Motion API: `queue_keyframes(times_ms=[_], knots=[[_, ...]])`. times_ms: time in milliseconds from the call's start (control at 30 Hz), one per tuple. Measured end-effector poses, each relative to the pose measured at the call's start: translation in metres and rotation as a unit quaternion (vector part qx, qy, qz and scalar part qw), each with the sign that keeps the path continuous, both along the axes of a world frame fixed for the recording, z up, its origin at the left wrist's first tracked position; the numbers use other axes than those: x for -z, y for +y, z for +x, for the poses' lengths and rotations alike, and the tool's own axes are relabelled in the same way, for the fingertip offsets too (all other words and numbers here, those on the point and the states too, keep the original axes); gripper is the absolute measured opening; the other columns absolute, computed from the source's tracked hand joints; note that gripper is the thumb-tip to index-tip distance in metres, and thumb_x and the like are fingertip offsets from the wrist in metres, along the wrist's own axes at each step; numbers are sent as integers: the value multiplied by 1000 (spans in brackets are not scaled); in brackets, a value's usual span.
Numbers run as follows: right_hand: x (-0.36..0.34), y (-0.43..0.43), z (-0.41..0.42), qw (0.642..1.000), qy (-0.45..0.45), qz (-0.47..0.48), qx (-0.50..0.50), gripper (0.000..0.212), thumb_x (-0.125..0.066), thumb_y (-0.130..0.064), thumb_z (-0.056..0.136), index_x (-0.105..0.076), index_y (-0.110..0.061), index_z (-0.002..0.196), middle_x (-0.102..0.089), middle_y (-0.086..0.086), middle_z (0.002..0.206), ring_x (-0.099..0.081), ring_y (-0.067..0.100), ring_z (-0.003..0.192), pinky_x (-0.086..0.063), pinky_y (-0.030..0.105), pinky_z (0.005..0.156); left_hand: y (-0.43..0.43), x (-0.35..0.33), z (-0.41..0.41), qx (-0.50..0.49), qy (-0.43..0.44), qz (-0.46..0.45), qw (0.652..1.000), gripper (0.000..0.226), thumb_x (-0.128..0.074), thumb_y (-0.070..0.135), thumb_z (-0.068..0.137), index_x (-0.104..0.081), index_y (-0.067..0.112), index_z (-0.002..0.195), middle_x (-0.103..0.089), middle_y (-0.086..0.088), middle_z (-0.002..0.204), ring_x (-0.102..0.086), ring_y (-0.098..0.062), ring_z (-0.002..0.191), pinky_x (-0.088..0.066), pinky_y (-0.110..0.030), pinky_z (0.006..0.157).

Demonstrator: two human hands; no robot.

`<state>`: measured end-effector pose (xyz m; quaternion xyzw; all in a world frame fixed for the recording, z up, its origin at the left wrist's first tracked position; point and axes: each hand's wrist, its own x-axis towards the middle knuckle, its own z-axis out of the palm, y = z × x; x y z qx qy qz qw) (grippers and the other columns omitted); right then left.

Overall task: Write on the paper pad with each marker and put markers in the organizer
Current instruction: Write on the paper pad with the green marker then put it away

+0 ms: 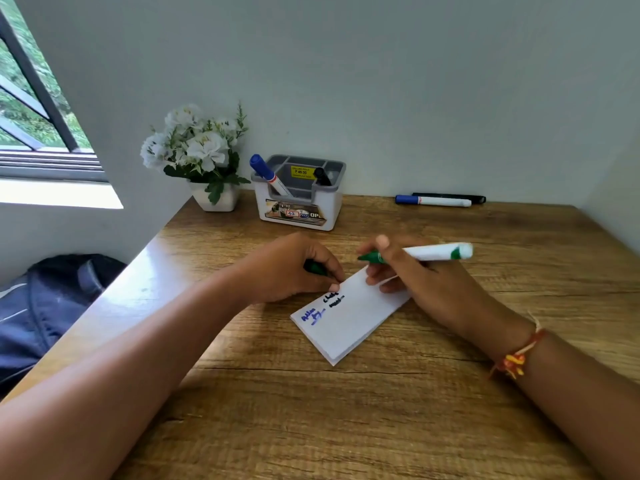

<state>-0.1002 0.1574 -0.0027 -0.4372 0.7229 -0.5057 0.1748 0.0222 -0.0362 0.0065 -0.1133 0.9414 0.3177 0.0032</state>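
Note:
A white paper pad lies tilted on the wooden desk, with blue and black writing near its left edge. My right hand holds an uncapped green marker above the pad's far end, tip pointing left. My left hand is closed on the green cap and rests at the pad's far left corner. A white and grey organizer stands behind, with a blue marker leaning in its left slot and a black marker in its right slot.
A blue marker and a black marker lie by the wall at the back right. A pot of white flowers stands left of the organizer. A dark bag sits below the desk's left edge.

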Motion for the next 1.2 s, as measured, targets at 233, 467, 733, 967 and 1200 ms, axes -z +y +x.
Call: queue_keyframes(times_ms=[233,467,733,967,1200], knots=[[5,-12,9,998,-22,42,35,6,-80,-24,81,-80,-25,87,-79,-12,86,-74,5,84,-60,28,71,-3,3,0,-10,9,37,999,16,-78,27,85,-78,35,99,-73,21,98,-63,1,96,-51,-29,94],[6,-11,4,996,-6,77,43,10,-80,-32,71,-81,-27,80,-78,-9,85,-73,9,84,-61,43,79,-4,5,0,-15,7,62,998,16,-78,25,85,-79,35,98,-74,23,99,-63,3,96,-48,-23,89],[10,-13,6,995,10,73,72,3,-80,-27,74,-81,-25,76,-78,-12,81,-72,2,78,-59,28,69,-5,8,0,-24,8,77,997,16,-79,26,84,-78,37,96,-73,26,96,-63,5,96,-49,-25,91],[11,-13,8,995,3,74,73,3,-81,-22,75,-82,-25,76,-79,-12,80,-72,2,78,-57,20,63,-5,7,-1,-28,5,79,996,17,-79,26,83,-78,34,97,-73,25,98,-62,6,96,-47,-20,86],[9,-14,8,993,16,88,71,6,-79,-22,75,-81,-28,74,-77,-16,78,-70,-1,75,-54,16,57,-4,7,-1,-28,5,81,996,17,-79,25,84,-78,35,98,-73,25,97,-63,5,95,-47,-21,85]])
